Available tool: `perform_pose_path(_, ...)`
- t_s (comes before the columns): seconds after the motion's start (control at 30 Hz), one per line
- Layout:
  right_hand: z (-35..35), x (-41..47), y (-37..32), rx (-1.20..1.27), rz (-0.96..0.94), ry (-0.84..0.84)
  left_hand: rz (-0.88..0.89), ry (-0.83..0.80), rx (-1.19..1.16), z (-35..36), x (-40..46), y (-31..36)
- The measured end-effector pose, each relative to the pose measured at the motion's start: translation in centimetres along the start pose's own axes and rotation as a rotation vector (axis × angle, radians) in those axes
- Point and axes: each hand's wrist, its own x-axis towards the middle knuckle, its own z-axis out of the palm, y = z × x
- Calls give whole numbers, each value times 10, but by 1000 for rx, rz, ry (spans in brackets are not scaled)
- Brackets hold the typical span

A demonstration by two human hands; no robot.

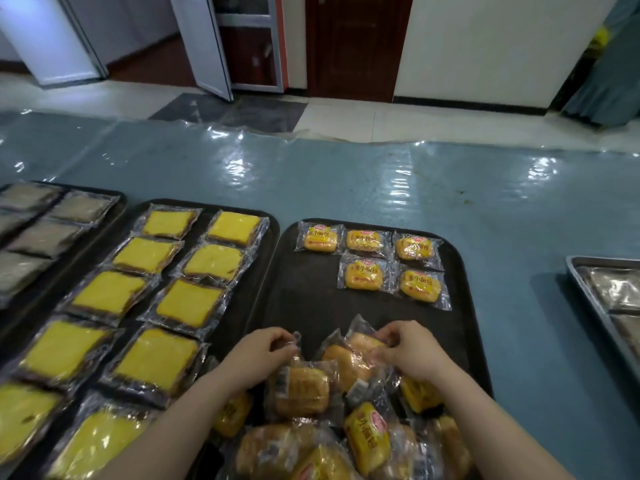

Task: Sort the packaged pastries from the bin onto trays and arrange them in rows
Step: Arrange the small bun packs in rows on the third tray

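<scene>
A black tray (pixel 304 299) in front of me carries several small packaged buns (pixel 364 276) laid in two rows at its far end. A loose heap of the same packaged buns (pixel 367 434) covers its near end. My left hand (pixel 266 351) pinches the wrapper edge of one bun (pixel 301 389) in the heap. My right hand (pixel 405 348) grips another bun's wrapper (pixel 349 358) at the top of the heap. Both hands hover over the tray's middle.
A second black tray (pixel 239 320) to the left holds yellow packaged cake slices (pixel 188 303) in two rows. Further left, a third tray (pixel 104 230) carries grey-brown packets. A metal tray (pixel 588 299) sits at the right edge. Blue plastic-covered table (pixel 346 181) stretches beyond.
</scene>
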Motion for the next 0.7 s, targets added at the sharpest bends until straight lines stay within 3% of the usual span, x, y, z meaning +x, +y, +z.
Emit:
perform_pose_path(0.1,-3,-18,1,161,-5,165,16,70,41,2,-2,4)
perform_pose_path(0.27,-2,-38,-16,308,-116,300,107,229,71,-2,-8,23)
perform_pose_path(0.37,2,-48,-33,67,-245,490,155,263,8,-6,-18,44)
perform_pose_path(0.53,12,-61,-55,-205,-550,703,22,42,-407,-8,-32,80)
perform_pose_path(0.7,8,-58,-66,-270,-573,761,56,153,-499,-6,-28,80)
